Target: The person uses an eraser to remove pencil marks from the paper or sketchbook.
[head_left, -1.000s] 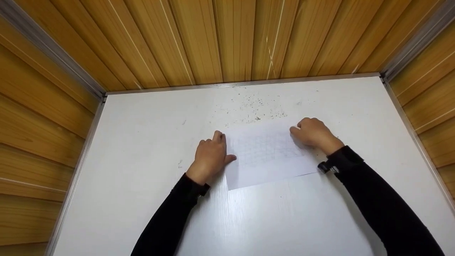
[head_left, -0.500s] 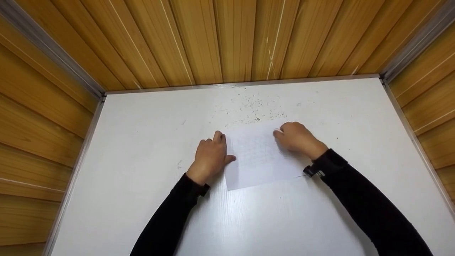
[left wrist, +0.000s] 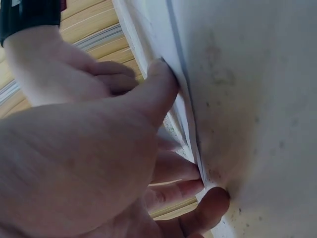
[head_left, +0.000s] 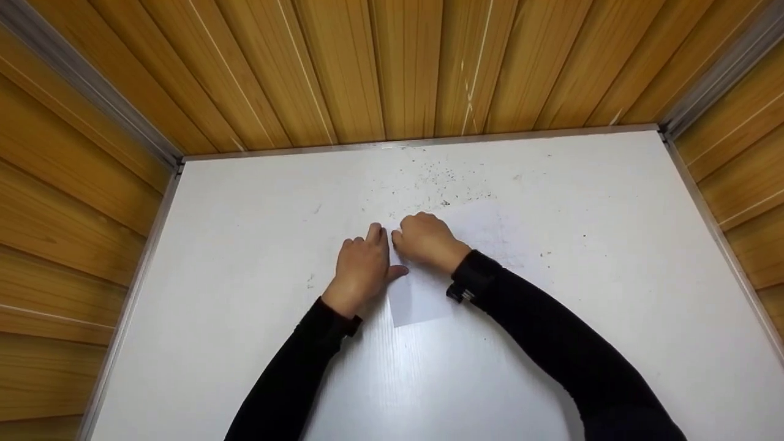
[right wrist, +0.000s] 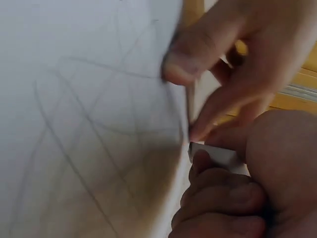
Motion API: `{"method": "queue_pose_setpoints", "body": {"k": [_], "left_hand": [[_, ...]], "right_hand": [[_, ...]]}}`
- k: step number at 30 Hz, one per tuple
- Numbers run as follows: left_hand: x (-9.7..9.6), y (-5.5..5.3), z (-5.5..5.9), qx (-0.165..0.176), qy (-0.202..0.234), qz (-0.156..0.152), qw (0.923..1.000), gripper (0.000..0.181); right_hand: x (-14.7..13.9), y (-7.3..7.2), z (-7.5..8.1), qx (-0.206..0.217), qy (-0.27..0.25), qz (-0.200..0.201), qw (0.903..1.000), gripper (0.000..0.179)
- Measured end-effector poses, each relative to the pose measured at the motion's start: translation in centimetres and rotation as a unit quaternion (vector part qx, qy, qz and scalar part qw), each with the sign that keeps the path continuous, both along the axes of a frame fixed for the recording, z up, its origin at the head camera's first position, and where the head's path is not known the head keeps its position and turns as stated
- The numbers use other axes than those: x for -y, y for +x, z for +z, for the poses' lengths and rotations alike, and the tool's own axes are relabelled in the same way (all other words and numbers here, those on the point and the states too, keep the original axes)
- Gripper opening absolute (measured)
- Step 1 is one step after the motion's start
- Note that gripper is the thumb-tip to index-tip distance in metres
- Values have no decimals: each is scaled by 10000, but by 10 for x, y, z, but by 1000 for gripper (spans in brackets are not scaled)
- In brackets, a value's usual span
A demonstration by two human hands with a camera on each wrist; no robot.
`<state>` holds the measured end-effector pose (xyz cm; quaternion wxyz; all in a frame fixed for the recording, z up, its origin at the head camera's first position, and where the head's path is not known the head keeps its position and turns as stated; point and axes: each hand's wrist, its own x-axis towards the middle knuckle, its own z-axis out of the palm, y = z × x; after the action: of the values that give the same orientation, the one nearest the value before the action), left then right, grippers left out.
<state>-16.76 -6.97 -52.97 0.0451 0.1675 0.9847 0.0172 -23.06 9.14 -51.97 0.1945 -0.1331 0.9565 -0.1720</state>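
Note:
A white sheet of paper (head_left: 422, 303) with faint grey pencil lines lies on the white table. My left hand (head_left: 362, 266) rests at its left edge, thumb (left wrist: 157, 89) pressing on the paper and the other fingers along the border. My right hand (head_left: 429, 242) is beside it over the upper left part of the sheet. In the right wrist view, this hand pinches a small white eraser (right wrist: 218, 154) between thumb and curled fingers, close to the paper's edge. Criss-crossing pencil strokes (right wrist: 89, 119) show on the sheet there. The right forearm hides part of the paper.
Dark crumbs (head_left: 438, 174) are scattered on the white table (head_left: 257, 245) beyond the sheet. Yellow wood-look panels (head_left: 404, 73) rise at the back and on both sides, with grey metal strips at the corners.
My right hand has swept left across the paper, from its right side to right next to my left hand. The left hand has stayed in place.

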Motion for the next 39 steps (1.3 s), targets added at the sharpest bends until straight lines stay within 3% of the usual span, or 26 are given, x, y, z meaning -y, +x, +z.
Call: {"method": "queue_pose_setpoints", "body": {"k": [6, 13, 18, 29, 36, 39], "left_hand": [[0, -1, 2, -48, -100, -51, 9999, 102], [2, -2, 2, 117, -211, -107, 9997, 103], [9, -3, 1, 235, -135, -92, 9996, 102], [11, -5, -5, 299, 64, -65, 9995, 101], [19, 2, 6, 362, 354, -283, 9983, 79], [22, 8, 8, 584, 628, -455, 9953, 83]], "right_hand": [[-29, -4, -4, -155, 55, -222, 9996, 43], [-124, -9, -1, 224, -80, -920, 9955, 61], [-171, -9, -1, 137, 17, -1284, 9916, 62], [-179, -8, -1, 103, -53, -1334, 9910, 60], [-173, -11, 2, 19, -73, -1246, 9922, 60], [-165, -9, 5, -33, -125, -1247, 9921, 60]]}}
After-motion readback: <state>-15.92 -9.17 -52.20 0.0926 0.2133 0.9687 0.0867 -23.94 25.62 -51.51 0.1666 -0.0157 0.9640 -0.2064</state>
